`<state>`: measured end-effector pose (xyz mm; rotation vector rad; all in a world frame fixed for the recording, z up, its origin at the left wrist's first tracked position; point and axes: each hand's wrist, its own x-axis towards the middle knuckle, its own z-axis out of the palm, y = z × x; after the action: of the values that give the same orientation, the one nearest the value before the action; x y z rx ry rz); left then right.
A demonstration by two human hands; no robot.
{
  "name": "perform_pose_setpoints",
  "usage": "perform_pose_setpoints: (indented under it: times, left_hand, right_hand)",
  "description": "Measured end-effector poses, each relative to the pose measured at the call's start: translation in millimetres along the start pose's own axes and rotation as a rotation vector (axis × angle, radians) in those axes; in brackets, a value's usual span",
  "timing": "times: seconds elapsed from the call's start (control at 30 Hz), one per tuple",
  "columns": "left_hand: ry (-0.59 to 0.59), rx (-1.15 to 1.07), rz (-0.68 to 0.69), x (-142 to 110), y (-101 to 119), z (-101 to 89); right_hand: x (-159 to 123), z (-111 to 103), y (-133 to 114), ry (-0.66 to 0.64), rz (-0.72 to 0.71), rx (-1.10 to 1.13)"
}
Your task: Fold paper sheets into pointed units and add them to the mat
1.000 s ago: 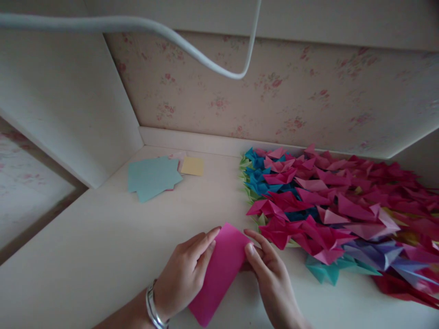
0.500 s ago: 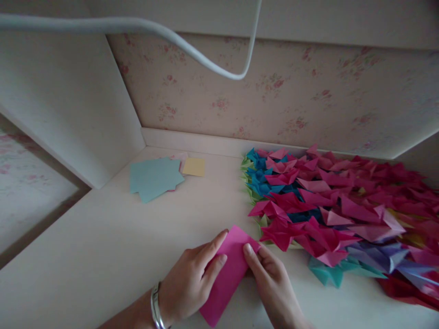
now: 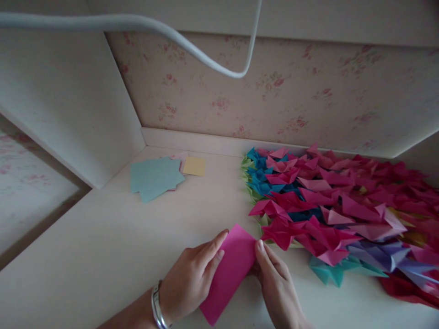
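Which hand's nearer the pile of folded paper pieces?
Right. The right hand is beside the near-left part of the pile of folded paper pieces, at the pink paper's right edge; the left hand is farther left, across that paper.

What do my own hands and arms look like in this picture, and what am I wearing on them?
Your left hand has a shiny silver bracelet at the wrist, rounded and band-like. Your right hand shows nothing worn. No sleeve or glove is visible on either side.
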<state>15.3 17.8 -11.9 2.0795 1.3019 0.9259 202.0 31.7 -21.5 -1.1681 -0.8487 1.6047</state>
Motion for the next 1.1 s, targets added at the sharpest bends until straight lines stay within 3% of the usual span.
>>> perform_pose_setpoints:
  times: [0.37,0.57,0.83,1.1]
  left_hand:
    - [0.029,0.013,0.009,-2.6,-3.0,0.7]
    - [0.094,-0.001,0.029,-1.2,-2.3,1.3]
    - [0.038,-0.016,-0.066,-0.9,2.0,-3.4]
    - [0.048,-0.088,-0.091,2.5,3.1,-4.0]
  right_hand:
    - [0.0,-4.4,1.3,-0.056,0.013,0.005]
    - [1.7,-3.8,-2.6,-0.06,-0.005,-0.181]
    - [2.2,-5.1,-0.3,0.049,-0.127,-0.145]
    - [0.3,-1.5,-8.6,0.003,-0.072,-0.17]
